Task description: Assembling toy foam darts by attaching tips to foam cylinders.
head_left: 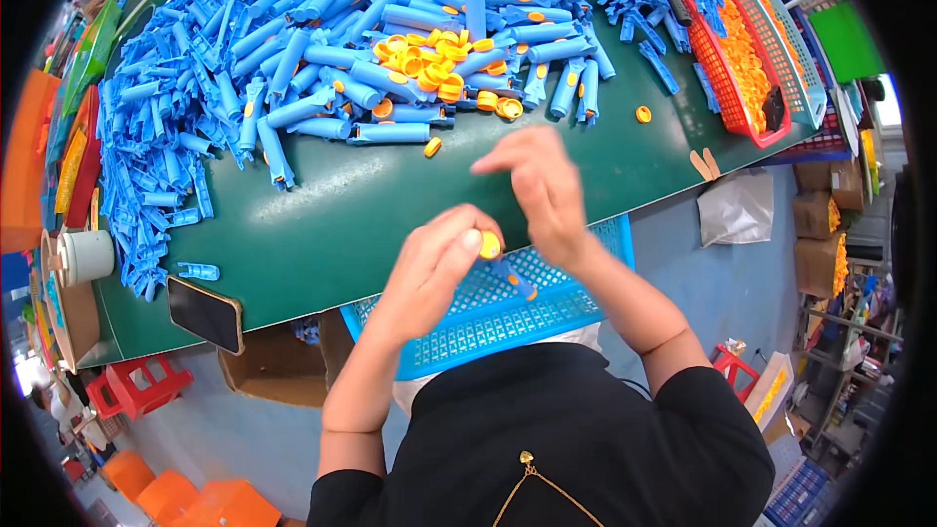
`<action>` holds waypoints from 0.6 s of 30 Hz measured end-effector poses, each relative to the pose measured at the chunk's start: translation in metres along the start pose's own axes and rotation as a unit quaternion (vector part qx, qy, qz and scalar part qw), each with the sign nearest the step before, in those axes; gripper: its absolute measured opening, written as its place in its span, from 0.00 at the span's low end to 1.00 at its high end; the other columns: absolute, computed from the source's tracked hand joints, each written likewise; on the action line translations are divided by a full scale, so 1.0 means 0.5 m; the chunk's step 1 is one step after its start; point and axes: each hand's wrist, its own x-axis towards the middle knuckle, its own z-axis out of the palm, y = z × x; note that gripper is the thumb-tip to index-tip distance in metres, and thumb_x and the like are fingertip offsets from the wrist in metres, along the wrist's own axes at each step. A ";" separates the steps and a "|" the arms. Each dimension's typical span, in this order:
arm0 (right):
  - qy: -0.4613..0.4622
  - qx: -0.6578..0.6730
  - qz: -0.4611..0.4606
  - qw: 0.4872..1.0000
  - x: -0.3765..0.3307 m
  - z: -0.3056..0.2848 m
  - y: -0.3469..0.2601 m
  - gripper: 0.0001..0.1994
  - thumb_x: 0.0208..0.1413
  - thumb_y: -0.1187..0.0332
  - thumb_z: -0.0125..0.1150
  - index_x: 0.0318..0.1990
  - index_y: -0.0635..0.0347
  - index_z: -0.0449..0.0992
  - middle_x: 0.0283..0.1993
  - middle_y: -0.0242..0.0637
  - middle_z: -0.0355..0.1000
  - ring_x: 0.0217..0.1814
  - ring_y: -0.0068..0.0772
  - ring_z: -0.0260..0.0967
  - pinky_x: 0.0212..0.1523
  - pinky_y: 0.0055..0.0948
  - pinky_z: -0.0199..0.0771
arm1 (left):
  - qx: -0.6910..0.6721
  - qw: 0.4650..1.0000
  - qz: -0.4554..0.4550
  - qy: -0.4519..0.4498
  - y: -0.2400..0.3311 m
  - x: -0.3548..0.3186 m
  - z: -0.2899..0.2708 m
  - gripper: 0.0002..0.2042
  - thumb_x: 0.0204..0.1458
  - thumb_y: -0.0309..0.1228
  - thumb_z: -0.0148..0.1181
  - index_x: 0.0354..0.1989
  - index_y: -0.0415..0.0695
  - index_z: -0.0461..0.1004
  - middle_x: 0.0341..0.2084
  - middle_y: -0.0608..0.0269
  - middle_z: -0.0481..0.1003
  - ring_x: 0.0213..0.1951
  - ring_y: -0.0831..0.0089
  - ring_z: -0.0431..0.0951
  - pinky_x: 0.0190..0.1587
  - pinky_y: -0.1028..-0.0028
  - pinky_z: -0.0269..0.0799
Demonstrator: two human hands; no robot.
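Note:
My left hand (429, 268) is closed over the near table edge, with a round yellow cap (490, 245) between thumb and fingers. Just below the cap, a slim blue piece with orange spots (517, 281) slants over the basket; I cannot tell whether it is joined to the cap. My right hand (547, 190) is blurred over the green table, index finger stretched leftward and no object visible in it. Beyond both hands lie a heap of yellow caps (420, 57) and many blue tubes (390, 133). A light-blue mesh basket (468, 346) sits below, against my lap.
A black phone (205, 314) rests at the table's left front edge, near a white cup (86, 256). Smaller blue parts (146, 176) pile up at left. A red basket of orange pieces (742, 68) stands at right. One cap (643, 114) lies alone on the green tabletop (322, 224).

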 end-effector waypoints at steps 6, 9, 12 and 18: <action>0.024 -0.293 -0.012 0.956 0.046 -0.041 0.057 0.08 0.48 0.74 0.65 0.37 0.60 0.79 0.31 0.36 0.69 0.35 0.32 0.68 0.36 0.31 0.67 | 0.606 0.712 0.187 0.300 0.030 0.042 -0.066 0.08 0.51 0.25 0.57 0.40 0.41 0.73 0.37 0.58 0.73 0.47 0.60 0.68 0.50 0.62 0.63; 0.034 -0.268 -0.015 0.963 0.049 -0.043 0.047 0.08 0.47 0.76 0.65 0.38 0.60 0.80 0.32 0.33 0.70 0.35 0.30 0.68 0.36 0.31 0.68 | 0.686 0.635 0.154 0.319 0.022 0.048 -0.076 0.10 0.50 0.25 0.59 0.41 0.42 0.73 0.38 0.60 0.73 0.50 0.61 0.65 0.53 0.59 0.62; 0.021 -0.064 0.143 0.987 0.024 -0.048 0.008 0.08 0.48 0.77 0.64 0.38 0.61 0.80 0.33 0.32 0.72 0.35 0.29 0.68 0.35 0.30 0.68 | 0.692 0.632 0.158 0.311 0.023 0.042 -0.077 0.12 0.49 0.25 0.61 0.43 0.41 0.73 0.38 0.61 0.73 0.50 0.61 0.66 0.52 0.60 0.63; -0.033 -0.141 0.087 0.986 -0.010 -0.040 0.016 0.09 0.48 0.78 0.63 0.38 0.60 0.80 0.33 0.34 0.73 0.36 0.34 0.67 0.38 0.29 0.68 | 0.357 0.842 0.174 0.365 0.008 -0.013 -0.021 0.18 0.47 0.18 0.63 0.49 0.38 0.71 0.40 0.56 0.77 0.40 0.69 0.77 0.46 0.71 0.71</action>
